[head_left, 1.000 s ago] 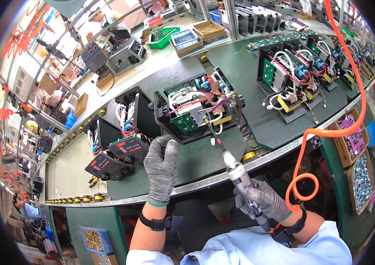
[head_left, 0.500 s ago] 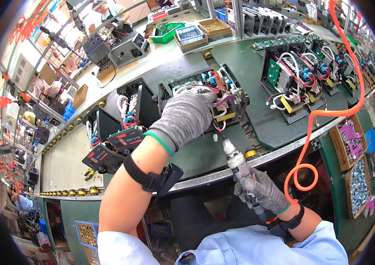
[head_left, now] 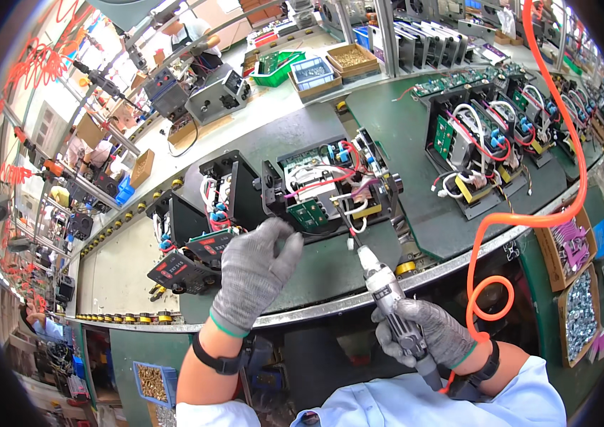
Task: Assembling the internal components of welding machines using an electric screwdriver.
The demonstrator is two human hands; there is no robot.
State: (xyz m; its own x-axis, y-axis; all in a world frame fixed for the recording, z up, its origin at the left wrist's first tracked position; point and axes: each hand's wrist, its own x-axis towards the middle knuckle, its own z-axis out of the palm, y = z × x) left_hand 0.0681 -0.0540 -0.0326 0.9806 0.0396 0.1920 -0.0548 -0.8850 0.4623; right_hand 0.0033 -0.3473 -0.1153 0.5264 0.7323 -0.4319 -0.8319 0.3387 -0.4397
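Observation:
My right hand [head_left: 426, 331], in a grey knit glove, is wrapped round a silver air screwdriver [head_left: 387, 292]. The tool's tip points up and left, close to a white connector on a short wire at the near side of an open electronic unit [head_left: 330, 185]. That unit shows a green circuit board, a metal heat sink and red, white and purple wires. My left hand [head_left: 256, 274], also gloved, hovers left of the screwdriver with thumb and curled fingers apart and nothing visible between them. Just beyond it are units with black front panels [head_left: 181, 270].
An orange air hose [head_left: 508, 217] loops down on the right. More open units [head_left: 473, 142] line the green board at the right. Boxes of purple parts [head_left: 569, 238] and screws [head_left: 581, 313] stand at far right. A blue bin [head_left: 167, 377] sits lower left. A person works across the line.
My left hand has come off the open unit and drawn back toward me to the left, uncovering its wiring. The right hand still grips the screwdriver, its tip slightly nearer the unit.

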